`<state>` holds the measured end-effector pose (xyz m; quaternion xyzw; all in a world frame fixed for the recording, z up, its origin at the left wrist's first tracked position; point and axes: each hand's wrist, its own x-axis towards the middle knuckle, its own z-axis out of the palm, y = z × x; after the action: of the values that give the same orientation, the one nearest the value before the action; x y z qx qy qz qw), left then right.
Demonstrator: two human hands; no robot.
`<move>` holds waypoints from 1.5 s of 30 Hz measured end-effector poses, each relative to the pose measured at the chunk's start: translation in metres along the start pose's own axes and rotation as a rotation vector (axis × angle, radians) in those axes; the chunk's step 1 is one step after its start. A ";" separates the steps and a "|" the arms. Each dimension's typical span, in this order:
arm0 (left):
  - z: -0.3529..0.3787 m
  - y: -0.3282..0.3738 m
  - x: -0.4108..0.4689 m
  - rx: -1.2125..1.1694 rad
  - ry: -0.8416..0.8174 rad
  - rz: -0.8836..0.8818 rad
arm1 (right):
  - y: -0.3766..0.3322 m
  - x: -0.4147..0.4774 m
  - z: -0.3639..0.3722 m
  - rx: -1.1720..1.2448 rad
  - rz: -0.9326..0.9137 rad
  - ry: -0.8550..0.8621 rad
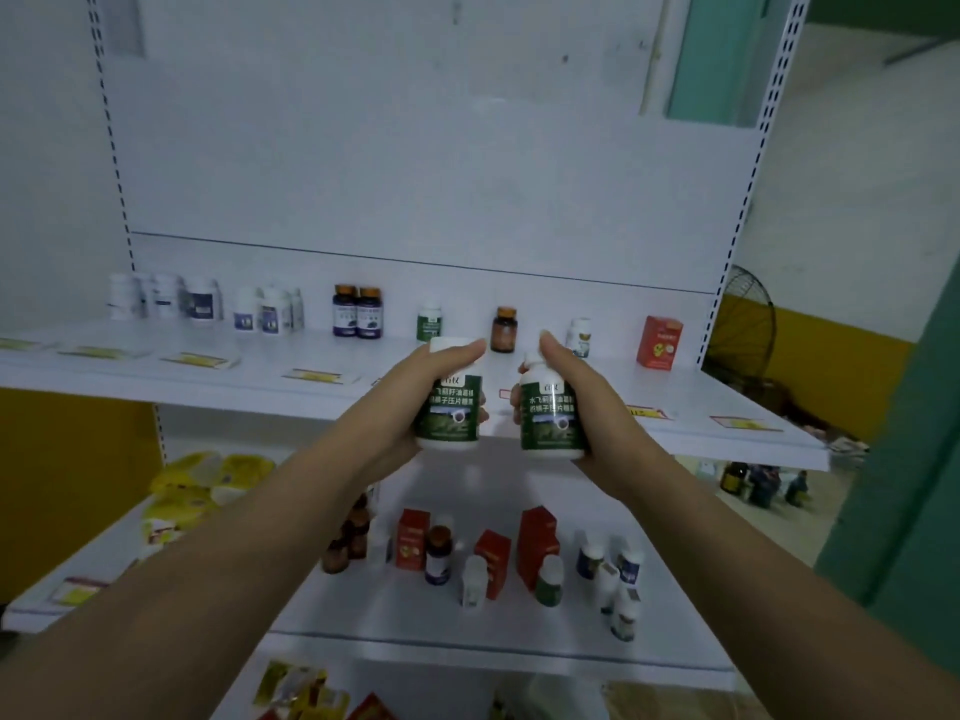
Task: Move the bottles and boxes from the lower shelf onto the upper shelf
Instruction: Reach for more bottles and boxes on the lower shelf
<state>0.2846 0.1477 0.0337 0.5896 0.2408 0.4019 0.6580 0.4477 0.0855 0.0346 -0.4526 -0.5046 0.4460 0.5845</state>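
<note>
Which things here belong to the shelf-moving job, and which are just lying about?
Job: green-label bottle in the left hand; second green-label bottle in the right hand; red boxes and small bottles on the lower shelf; the upper shelf.

Lying about: yellow packets, left; fan, right; dark bottles beyond the shelf's right end.

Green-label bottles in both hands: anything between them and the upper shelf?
Nothing visible. The left bottle and right bottle are at the front edge of the upper shelf. A small green bottle and an amber bottle stand further back, near the rear panel, leaving the front strip free.
</note>
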 end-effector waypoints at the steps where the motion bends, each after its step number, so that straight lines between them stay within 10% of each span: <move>1: -0.003 0.005 -0.001 -0.001 -0.005 0.001 | -0.003 0.001 0.005 -0.006 -0.009 -0.008; 17: -0.094 0.023 0.057 0.122 0.044 -0.008 | -0.004 0.090 0.055 -0.053 -0.031 -0.085; 45: -0.166 -0.046 0.341 0.704 0.281 -0.071 | 0.078 0.397 -0.026 -0.835 0.141 0.152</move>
<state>0.3557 0.5229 0.0116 0.7101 0.4722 0.3483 0.3892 0.5053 0.4866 0.0299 -0.7153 -0.5651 0.2076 0.3549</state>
